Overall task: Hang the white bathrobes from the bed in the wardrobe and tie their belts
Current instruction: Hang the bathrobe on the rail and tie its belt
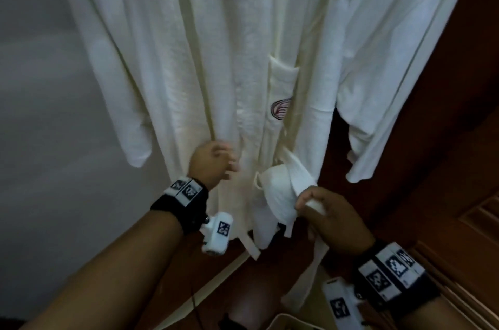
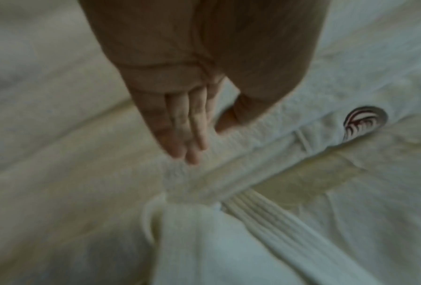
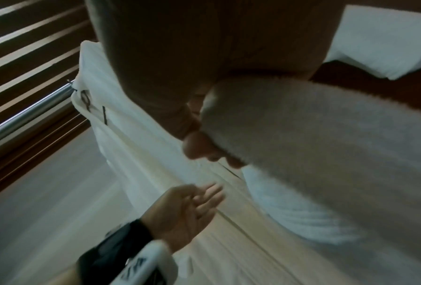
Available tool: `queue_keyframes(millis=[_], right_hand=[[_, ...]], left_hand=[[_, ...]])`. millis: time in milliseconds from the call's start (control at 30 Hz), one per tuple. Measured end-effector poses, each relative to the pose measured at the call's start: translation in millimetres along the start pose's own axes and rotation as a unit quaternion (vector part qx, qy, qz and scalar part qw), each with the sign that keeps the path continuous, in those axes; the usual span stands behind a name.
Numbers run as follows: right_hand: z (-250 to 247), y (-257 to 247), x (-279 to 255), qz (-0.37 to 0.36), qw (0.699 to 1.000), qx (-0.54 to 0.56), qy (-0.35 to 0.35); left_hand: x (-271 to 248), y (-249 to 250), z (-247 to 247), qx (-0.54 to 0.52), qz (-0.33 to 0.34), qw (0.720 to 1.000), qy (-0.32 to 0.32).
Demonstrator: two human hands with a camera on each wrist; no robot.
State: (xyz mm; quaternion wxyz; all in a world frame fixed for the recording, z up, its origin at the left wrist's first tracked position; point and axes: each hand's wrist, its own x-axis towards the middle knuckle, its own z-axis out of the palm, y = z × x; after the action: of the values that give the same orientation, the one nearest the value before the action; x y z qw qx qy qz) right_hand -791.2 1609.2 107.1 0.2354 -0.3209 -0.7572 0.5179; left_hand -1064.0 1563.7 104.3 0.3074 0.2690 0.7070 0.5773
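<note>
My right hand has the belt; my left hand lies flat on the hanging bathrobe.

The right grip is clamped on a white strip of belt, whose bunched loop sits just above and left of that grip, against the robe front. The loose belt end hangs below the grip. My left grip is apart, fingers straight and resting on the robe fabric left of the belt loop. The pocket with its dark red crest sits above both grips. A second bathrobe hangs to the right, against the dark wood wardrobe. A metal rail shows in the right wrist view.
</note>
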Motion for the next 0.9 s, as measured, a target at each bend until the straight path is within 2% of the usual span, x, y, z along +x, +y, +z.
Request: queue_keyframes(millis=[33,67,100,133,167,233,300,400,500,633,700,733,767,800,867,900], right_hand=[[6,-1,3,-0.001,1.0,0.003,0.009],[13,-2,7,-0.007,1.0,0.006,0.012],[20,-5,10,-0.013,1.0,0.0,0.009],[27,-8,13,-0.019,1.0,-0.015,0.004],[34,-12,17,-0.022,0.999,-0.035,-0.007],[47,-16,23,-0.022,0.998,-0.048,-0.043],[58,-21,28,-0.029,0.996,-0.049,-0.064],[74,-23,36,-0.052,0.994,-0.072,-0.069],[96,-24,47,-0.048,0.991,-0.112,-0.047],[117,-22,60,-0.028,0.988,-0.151,-0.006],[116,-21,65,-0.045,0.984,-0.166,0.04],[114,-19,67,-0.046,0.978,-0.194,0.061],[112,-16,70,-0.044,0.971,-0.223,0.078],[109,-14,71,-0.042,0.965,-0.243,0.086],[103,-10,70,-0.05,0.967,-0.237,0.077],[100,-9,68,-0.058,0.969,-0.231,0.065]], left_hand=[[2,-5,-19,0.067,0.052,0.989,0.117],[5,-8,-38,0.129,0.084,0.964,0.216],[10,-9,-55,0.168,0.09,0.939,0.287],[15,-7,-69,0.171,0.064,0.932,0.314],[21,-4,-80,0.16,0.026,0.938,0.308],[31,7,-94,0.173,-0.003,0.951,0.255],[39,14,-106,0.246,0.02,0.951,0.188],[23,26,-104,0.401,0.064,0.911,0.08],[-12,31,-78,0.448,0.139,0.883,-0.019],[-47,33,-54,0.396,0.192,0.893,-0.097],[-50,32,-58,0.284,0.187,0.924,-0.177],[-50,29,-63,0.217,0.173,0.944,-0.177],[-48,24,-67,0.169,0.168,0.962,-0.131],[-44,18,-73,0.15,0.166,0.974,-0.045],[-34,-2,-84,0.174,0.162,0.96,0.145],[-29,-10,-89,0.174,0.139,0.957,0.188]])
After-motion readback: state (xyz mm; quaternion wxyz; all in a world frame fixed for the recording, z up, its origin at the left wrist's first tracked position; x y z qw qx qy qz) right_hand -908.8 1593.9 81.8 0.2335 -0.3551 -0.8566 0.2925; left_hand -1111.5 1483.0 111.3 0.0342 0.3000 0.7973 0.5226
